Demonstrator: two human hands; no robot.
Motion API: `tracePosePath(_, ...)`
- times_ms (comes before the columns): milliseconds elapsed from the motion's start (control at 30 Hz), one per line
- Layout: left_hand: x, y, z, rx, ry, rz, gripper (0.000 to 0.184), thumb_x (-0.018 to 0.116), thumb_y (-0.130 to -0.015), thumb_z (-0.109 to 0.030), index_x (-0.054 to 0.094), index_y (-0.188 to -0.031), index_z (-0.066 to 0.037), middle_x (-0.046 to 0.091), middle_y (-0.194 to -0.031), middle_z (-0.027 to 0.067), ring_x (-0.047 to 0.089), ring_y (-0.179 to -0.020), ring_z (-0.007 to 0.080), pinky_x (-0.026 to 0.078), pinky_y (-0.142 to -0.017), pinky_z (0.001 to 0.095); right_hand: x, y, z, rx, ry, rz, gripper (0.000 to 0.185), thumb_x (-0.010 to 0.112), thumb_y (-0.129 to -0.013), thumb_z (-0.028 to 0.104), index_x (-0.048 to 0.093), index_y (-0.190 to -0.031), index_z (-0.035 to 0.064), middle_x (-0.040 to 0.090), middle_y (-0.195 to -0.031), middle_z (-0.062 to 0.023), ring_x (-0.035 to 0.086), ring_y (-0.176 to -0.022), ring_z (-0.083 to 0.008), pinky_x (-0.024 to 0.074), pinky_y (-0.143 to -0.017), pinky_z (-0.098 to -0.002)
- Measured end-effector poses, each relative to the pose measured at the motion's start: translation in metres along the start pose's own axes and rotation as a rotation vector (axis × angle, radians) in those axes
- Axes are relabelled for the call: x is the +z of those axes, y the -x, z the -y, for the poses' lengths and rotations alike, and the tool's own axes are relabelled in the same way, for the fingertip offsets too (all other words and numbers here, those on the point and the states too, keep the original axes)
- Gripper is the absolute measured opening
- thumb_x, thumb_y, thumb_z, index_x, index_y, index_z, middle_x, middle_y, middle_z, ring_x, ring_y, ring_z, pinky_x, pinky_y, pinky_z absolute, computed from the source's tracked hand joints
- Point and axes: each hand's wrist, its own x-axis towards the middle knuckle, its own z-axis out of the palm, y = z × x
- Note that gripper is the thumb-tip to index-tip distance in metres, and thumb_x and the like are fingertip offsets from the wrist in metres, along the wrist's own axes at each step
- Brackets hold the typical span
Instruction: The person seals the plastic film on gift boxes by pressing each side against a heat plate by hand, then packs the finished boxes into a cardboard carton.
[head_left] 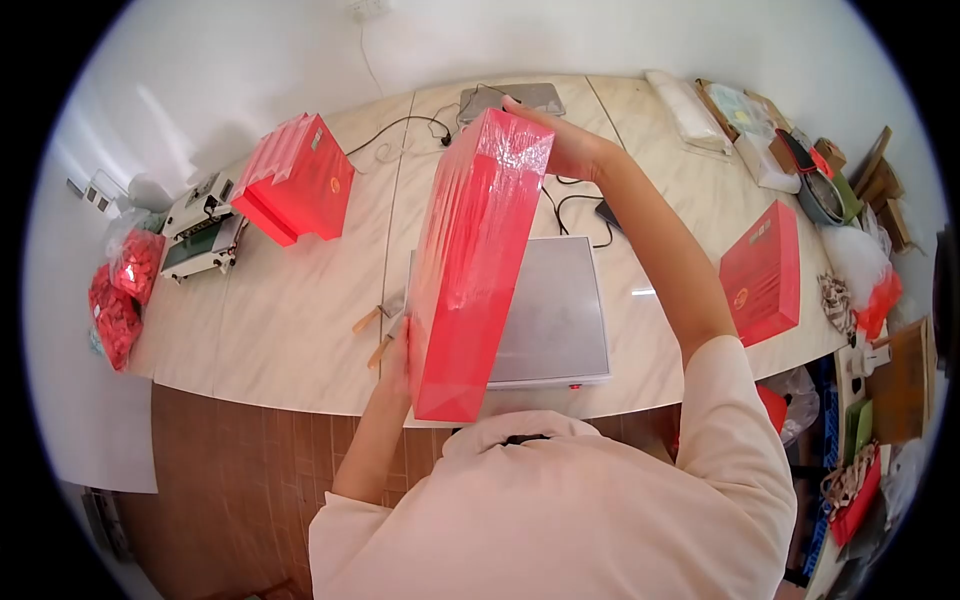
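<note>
Between my two hands I hold a red box (472, 270) wrapped in clear, shiny film, tilted on its narrow side. My right hand (560, 140) grips its far end; part of the fingers shows past the edge and the rest is hidden. At the near left side, my left hand (399, 362) supports the box, its fingers mostly out of sight behind it. Partly beneath the box lies a flat grey metal plate device (553, 315) with a red switch at its front edge. Beside my left hand lie wooden-handled tools (377, 350).
Stacked red boxes (295, 185) stand at the left, another red box (763, 275) at the right. A white machine (205, 228) and bags of red pieces (118, 300) are at the far left. Cables, a grey flat panel (530, 98) and clear film packs (690, 112) lie at the back.
</note>
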Motion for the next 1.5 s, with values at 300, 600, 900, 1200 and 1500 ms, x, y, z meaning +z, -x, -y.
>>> tracePosePath(300, 0.059, 0.041, -0.009, 0.227, -0.169, -0.024, 0.064, 0.042, -0.093, -0.055, 0.041, -0.135, -0.007, 0.052, -0.131, 0.0089, 0.051, -0.117, 0.0213, 0.043, -0.097, 0.0365, 0.018, 0.052, 0.010, 0.002, 0.044, -0.072, 0.065, 0.056, -0.084, 0.059, 0.052, -0.124, 0.0073, 0.055, -0.121, -0.0073, 0.052, -0.111, -0.0178, 0.0385, -0.098, -0.0305)
tracePosePath(600, 0.121, 0.070, -0.006, 0.932, -0.390, -0.185, 0.070, 0.058, -0.087, -0.051, 0.035, -0.130, -0.001, 0.050, -0.119, 0.0094, 0.050, -0.106, 0.0182, 0.042, -0.095, 0.0371, 0.009, 0.089, -0.091, -0.031, 0.032, -0.556, 0.064, 0.050, -0.091, 0.051, 0.039, -0.136, 0.0060, 0.052, -0.124, -0.0081, 0.049, -0.115, -0.0163, 0.0364, -0.100, -0.0301)
tracePosePath(900, 0.104, 0.084, 0.118, 1.313, -0.770, -0.030, 0.080, 0.082, -0.057, -0.009, 0.032, -0.120, -0.004, 0.038, -0.104, 0.0107, 0.040, -0.102, 0.0218, 0.036, -0.092, 0.0380, 0.008, 0.061, -0.116, -0.311, -0.297, -0.805, 0.055, 0.038, -0.096, 0.052, 0.045, -0.127, 0.0077, 0.052, -0.118, -0.0022, 0.050, -0.110, -0.0155, 0.0387, -0.097, -0.0320)
tracePosePath(1200, 0.081, 0.113, 0.150, 1.252, -1.011, -0.196, 0.081, 0.084, -0.053, -0.009, 0.038, -0.119, -0.003, 0.038, -0.124, 0.0197, 0.039, -0.111, 0.0363, 0.037, -0.093, 0.0464, 0.038, 0.009, -0.102, -0.144, -0.267, -0.781, 0.057, 0.038, -0.096, 0.050, 0.041, -0.132, 0.0055, 0.050, -0.124, -0.0042, 0.050, -0.112, -0.0164, 0.0391, -0.098, -0.0323)
tracePosePath(1500, 0.086, 0.111, 0.160, 1.190, -1.158, 0.214, 0.077, 0.077, -0.067, -0.012, 0.038, -0.133, -0.011, 0.035, -0.133, 0.0161, 0.040, -0.112, 0.0361, 0.036, -0.095, 0.0470, 0.073, -0.019, -0.090, 0.181, -0.154, -0.745, 0.061, 0.038, -0.096, 0.048, 0.036, -0.137, 0.0034, 0.047, -0.130, -0.0062, 0.050, -0.114, -0.0173, 0.0394, -0.099, -0.0326)
